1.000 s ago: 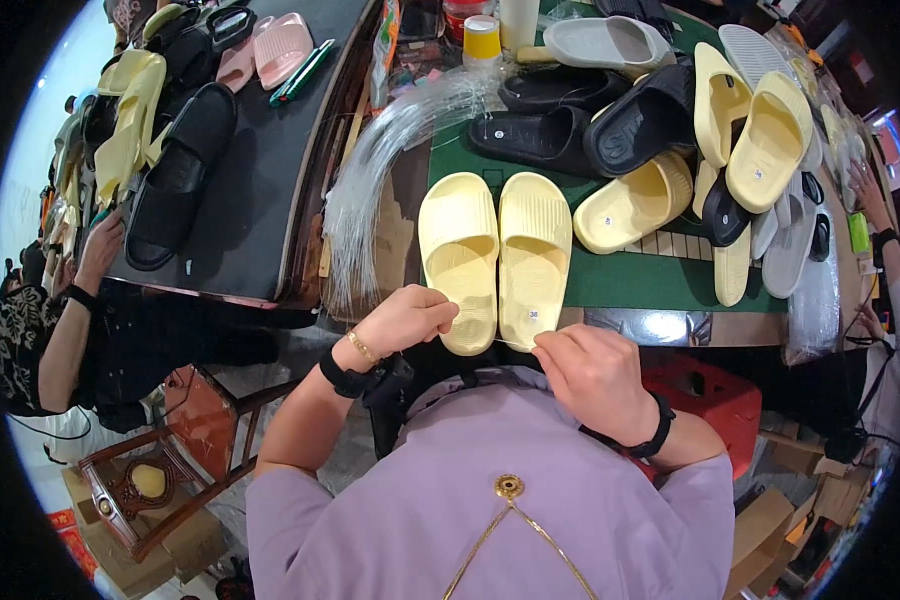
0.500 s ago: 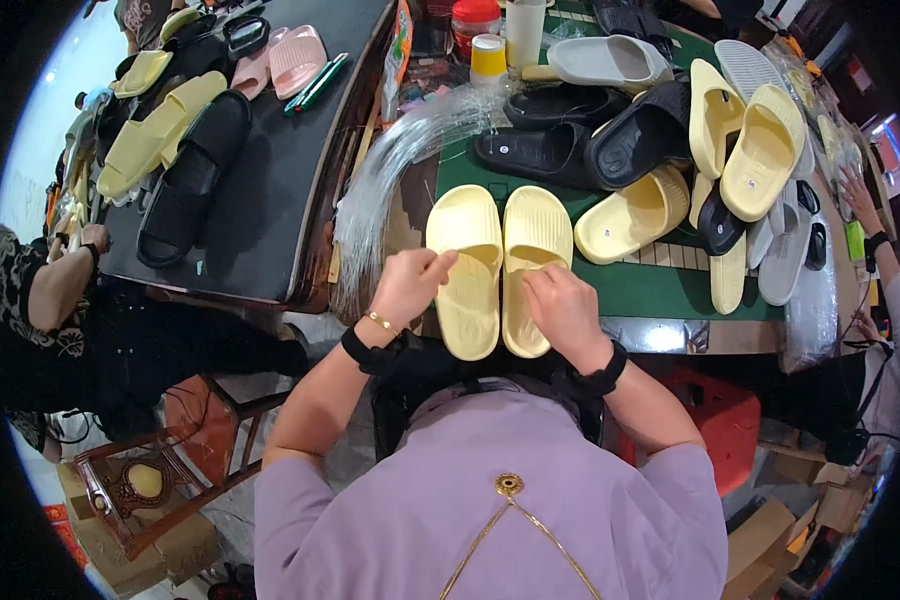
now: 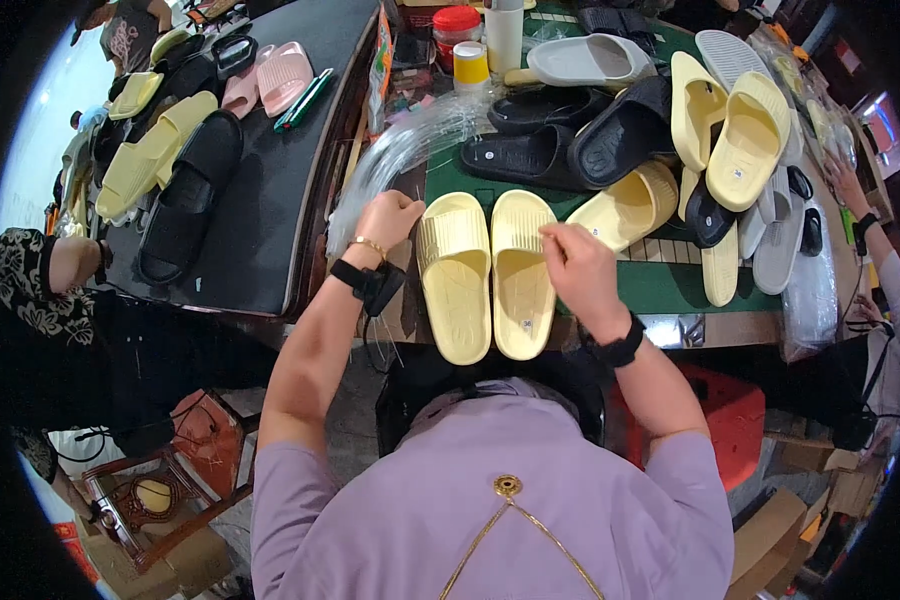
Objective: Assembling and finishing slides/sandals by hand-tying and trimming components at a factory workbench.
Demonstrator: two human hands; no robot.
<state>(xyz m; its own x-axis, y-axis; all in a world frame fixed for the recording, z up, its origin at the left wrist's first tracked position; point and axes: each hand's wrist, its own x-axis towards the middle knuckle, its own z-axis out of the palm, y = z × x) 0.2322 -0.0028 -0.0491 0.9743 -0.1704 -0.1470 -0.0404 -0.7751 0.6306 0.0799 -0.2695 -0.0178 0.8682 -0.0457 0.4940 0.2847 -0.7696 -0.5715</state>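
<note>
Both hands shifted apart: left hand (image 3: 388,220) pinching clear plastic strands (image 3: 410,150), right hand (image 3: 575,265) closed beside pale-yellow foam slide sandals (image 3: 487,275).

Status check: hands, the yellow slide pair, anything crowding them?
Left hand at the clear plastic bags. Right hand pinched over the right slide of the yellow pair. Black slides close behind.
</note>
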